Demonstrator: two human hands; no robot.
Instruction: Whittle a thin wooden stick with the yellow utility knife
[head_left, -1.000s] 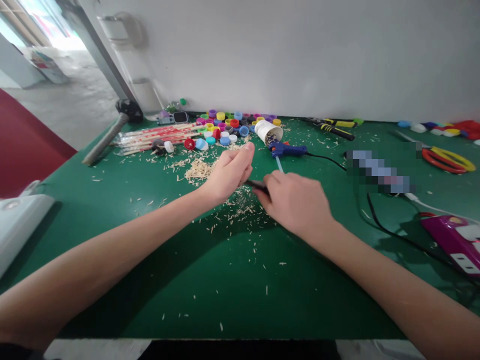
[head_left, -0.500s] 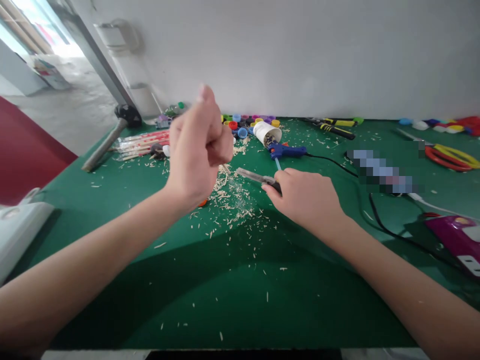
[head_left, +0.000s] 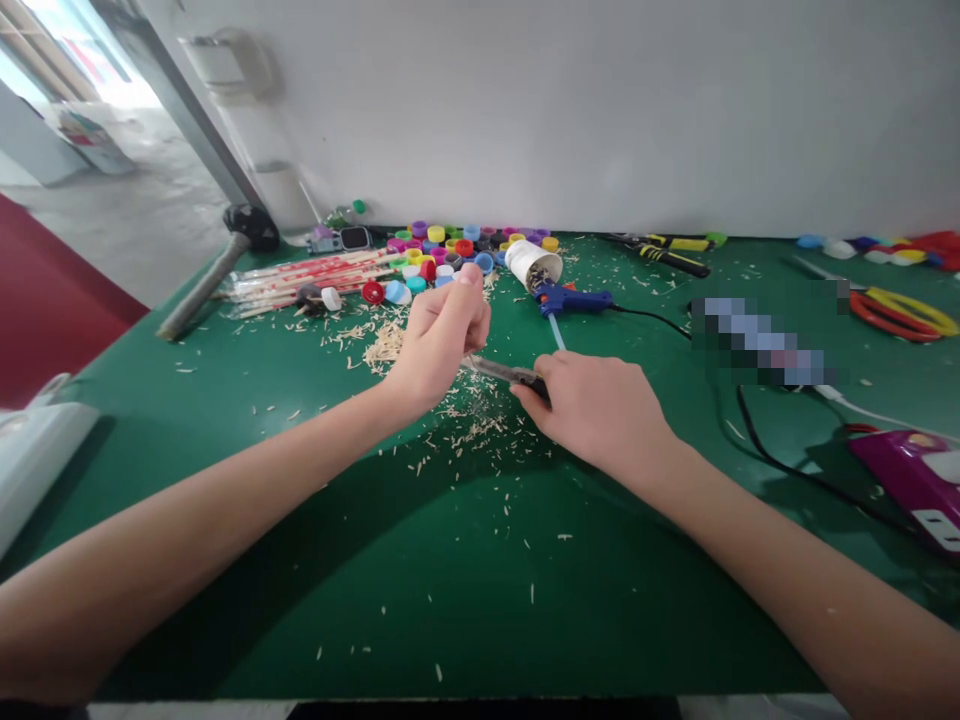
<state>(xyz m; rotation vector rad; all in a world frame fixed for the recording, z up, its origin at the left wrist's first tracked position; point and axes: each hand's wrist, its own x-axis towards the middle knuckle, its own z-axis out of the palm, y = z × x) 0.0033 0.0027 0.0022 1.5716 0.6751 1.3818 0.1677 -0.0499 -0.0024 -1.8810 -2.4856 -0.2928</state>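
Observation:
My right hand (head_left: 600, 405) is wrapped round the dark handle of a utility knife (head_left: 499, 370), its blade pointing left over the table. My left hand (head_left: 442, 340) is closed in a pinch at the blade's tip, thumb on top. Whatever it grips is hidden behind the fingers; only a pale bit shows near the blade. Pale wood shavings (head_left: 386, 340) lie heaped beside the left hand, and more are strewn under the knife. Just beyond the right hand rests a blue glue gun (head_left: 574, 300) with a glue stick poking out towards me.
Behind the hands stand many coloured bottle caps (head_left: 465, 246) and a tipped white cup (head_left: 532, 263). Bagged sticks (head_left: 315, 275) and a hammer (head_left: 217, 265) lie left. Pliers (head_left: 667, 255), scissors (head_left: 900, 310) and a purple power socket (head_left: 911, 480) are on the right of the green table (head_left: 480, 600).
My left hand has come down and right, from a raised position to the knife's tip, uncovering caps and shavings. My right hand with the knife has shifted slightly left and nearer me.

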